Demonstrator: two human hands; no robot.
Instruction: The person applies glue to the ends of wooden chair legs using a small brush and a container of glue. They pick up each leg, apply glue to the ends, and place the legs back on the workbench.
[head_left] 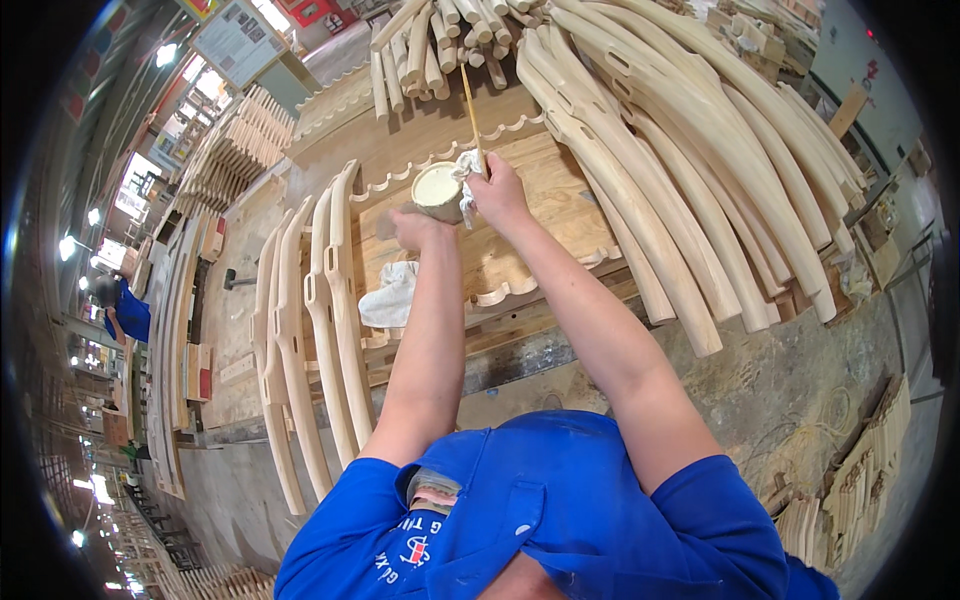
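Observation:
My left hand [416, 229] is closed around the lower side of a round tub [437, 186] with pale cream-coloured contents, held over the wooden workbench [540, 215]. Beside it, my right hand [499, 194] grips a thin wooden stick [469, 108] that points away from me. A crumpled white rag [467, 178] is pressed between that hand and the tub's right side. Whether the stick's near end enters the tub is hidden. A white cloth [390, 294] lies on the bench near my left forearm.
Curved wooden chair parts [335, 300] stand in a row at the left, with a larger stack [660, 180] on the right. Round wooden legs [440, 45] are piled at the back. Scalloped wooden racks [500, 128] cross the bench. Another person [128, 312] is far left.

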